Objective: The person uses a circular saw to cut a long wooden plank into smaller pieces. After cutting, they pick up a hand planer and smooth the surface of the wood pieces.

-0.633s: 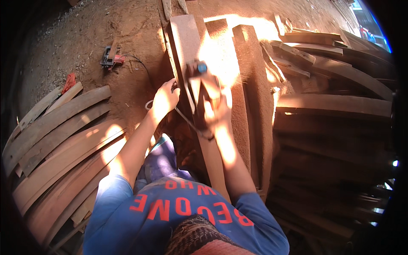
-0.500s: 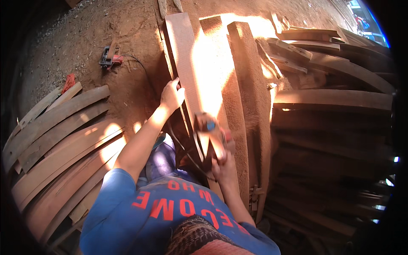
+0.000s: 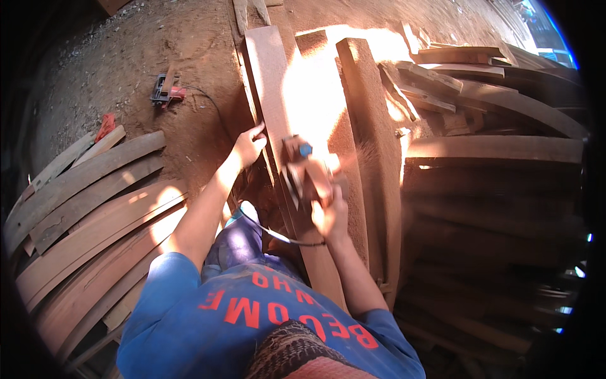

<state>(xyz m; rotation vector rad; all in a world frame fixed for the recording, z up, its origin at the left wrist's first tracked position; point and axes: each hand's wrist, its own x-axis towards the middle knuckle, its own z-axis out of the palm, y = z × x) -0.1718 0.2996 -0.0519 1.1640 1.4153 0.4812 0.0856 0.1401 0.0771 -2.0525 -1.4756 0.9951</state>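
My right hand (image 3: 331,215) is closed round the rear handle of an electric planer (image 3: 309,167), blurred by motion, with a blue knob at its front. The planer rests on a long reddish wooden plank (image 3: 268,82) that runs away from me. Beside the plank's left edge is my left hand (image 3: 248,148), index finger stretched toward the wood and the other fingers partly curled. It holds nothing that I can see. A dark cord (image 3: 278,235) loops from the planer past my leg.
Sawdust-covered beams (image 3: 366,95) lie right of the plank. Stacked curved boards (image 3: 88,196) are at the left, more timber (image 3: 492,148) at the right. On the dirt floor at the far left sits a red circular saw (image 3: 169,93) with its cord.
My right hand has pushed the planer forward along the plank, away from me. My left hand has shifted slightly to the left, its index finger now extended. The cord has swung.
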